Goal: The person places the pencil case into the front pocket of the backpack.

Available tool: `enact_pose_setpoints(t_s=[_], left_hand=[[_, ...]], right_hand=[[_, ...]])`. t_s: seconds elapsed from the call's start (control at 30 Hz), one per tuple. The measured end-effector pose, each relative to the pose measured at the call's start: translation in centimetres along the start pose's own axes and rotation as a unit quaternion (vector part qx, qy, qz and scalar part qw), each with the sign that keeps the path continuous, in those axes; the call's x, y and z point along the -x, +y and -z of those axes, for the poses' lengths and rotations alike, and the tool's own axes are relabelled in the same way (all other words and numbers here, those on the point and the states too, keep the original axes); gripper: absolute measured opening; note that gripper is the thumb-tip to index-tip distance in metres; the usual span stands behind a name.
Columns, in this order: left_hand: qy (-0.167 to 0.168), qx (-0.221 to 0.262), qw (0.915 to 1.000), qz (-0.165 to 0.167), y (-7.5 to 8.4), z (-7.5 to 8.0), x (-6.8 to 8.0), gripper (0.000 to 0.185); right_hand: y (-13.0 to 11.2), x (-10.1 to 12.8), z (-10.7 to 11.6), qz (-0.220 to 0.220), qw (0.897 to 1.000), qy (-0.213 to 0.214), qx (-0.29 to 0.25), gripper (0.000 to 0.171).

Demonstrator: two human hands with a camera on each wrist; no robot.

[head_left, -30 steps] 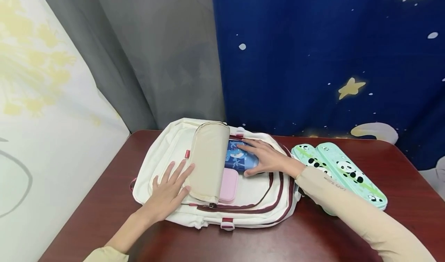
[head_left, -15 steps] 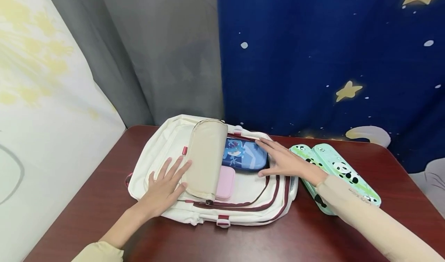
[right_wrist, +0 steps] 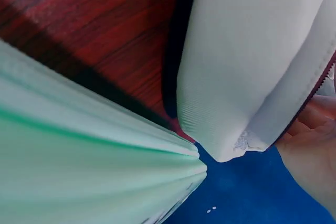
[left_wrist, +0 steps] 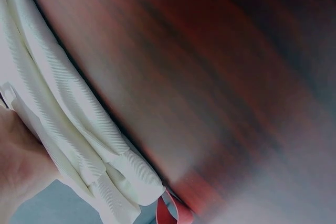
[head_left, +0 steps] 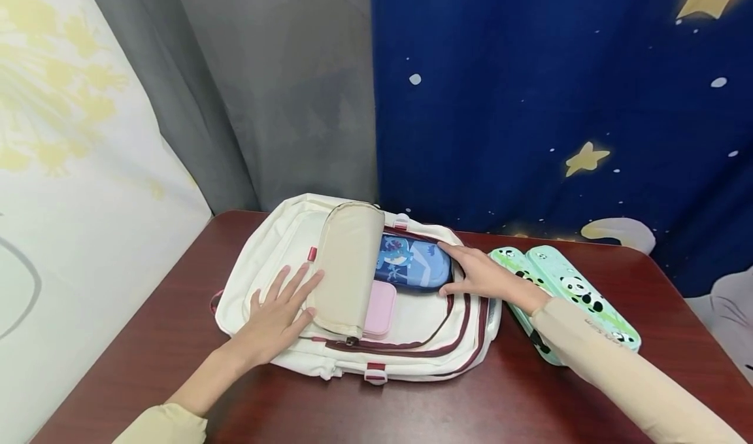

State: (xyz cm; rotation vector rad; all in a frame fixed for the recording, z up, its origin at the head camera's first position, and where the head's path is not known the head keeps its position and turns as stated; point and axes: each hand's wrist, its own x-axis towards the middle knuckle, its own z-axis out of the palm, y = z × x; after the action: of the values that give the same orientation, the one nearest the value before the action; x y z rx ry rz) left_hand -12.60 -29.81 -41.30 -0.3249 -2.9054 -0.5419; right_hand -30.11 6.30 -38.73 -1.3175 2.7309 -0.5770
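A white backpack (head_left: 282, 235) with dark red zippers lies flat on the table, its beige-lined front pocket flap (head_left: 347, 271) folded back to the left. My left hand (head_left: 275, 323) rests on the backpack with fingers spread, their tips at the flap's left edge. In the pocket sits a blue pencil case (head_left: 420, 264) with a cartoon print, its left end hidden by the flap. My right hand (head_left: 479, 274) holds the case's rounded right end between thumb and fingers. A pink flat case (head_left: 381, 310) lies below it, partly under the flap.
Two long mint-green panda cases (head_left: 579, 293) lie side by side to the right, partly behind my right forearm. A star-patterned blue curtain (head_left: 500, 104) and a grey curtain (head_left: 300, 104) hang behind the dark red table (head_left: 365, 411).
My right hand has moved from over the blue pencil case to its right end, and its thumb and fingers have drawn closer together. The case has shifted right in the pocket. The left hand stays put.
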Motion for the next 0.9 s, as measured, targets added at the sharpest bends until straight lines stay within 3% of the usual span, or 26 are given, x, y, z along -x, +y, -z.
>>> enact_pose_setpoints(t_s=[0.37,0.9], left_hand=[[0.003,0.005,0.9999,-0.009,-0.1,0.4,-0.2,0.058],[0.016,0.014,0.9997,-0.008,0.0,0.1,0.2,0.057]], right_hand=[[-0.5,-1.4,0.6,0.011,1.000,-0.014,-0.006,0.094],[-0.6,-0.8,-0.6,0.002,1.000,-0.011,-0.008,0.091]])
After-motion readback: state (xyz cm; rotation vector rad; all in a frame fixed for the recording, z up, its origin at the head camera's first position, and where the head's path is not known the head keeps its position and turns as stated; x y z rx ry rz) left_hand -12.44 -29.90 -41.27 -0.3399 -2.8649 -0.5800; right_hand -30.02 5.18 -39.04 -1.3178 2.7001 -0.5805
